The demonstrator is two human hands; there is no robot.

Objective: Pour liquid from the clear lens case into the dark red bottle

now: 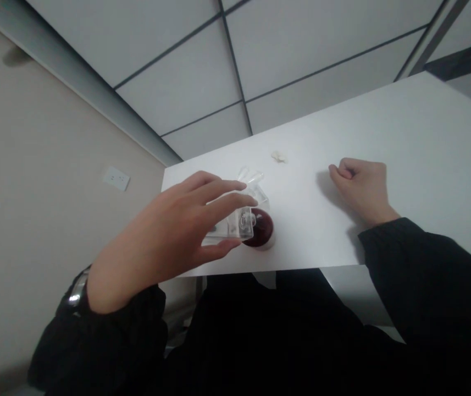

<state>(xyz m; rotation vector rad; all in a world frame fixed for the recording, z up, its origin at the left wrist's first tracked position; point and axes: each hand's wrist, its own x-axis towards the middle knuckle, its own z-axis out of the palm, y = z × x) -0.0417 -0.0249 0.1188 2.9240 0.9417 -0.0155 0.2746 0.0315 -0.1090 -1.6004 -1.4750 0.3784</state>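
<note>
My left hand (177, 225) has its thumb and fingers around a clear plastic box (245, 224). The box is tilted on its side, and its left part is hidden behind the hand. Just under and beside the box's right end stands a round cup of dark red liquid (265, 228). Behind these lies another clear plastic piece (260, 195), partly covered by my fingers, with rounded clear parts (255, 177) at its far side. My right hand (361, 187) is a closed fist over the right of the table, apart from the other things; nothing shows in it.
A small pale crumpled scrap (278, 157) lies toward the back of the white table (305, 225). Panelled cabinet doors (181, 71) rise behind the table. A wall with a socket (116, 179) stands at the left. The table's front edge is close to the cup.
</note>
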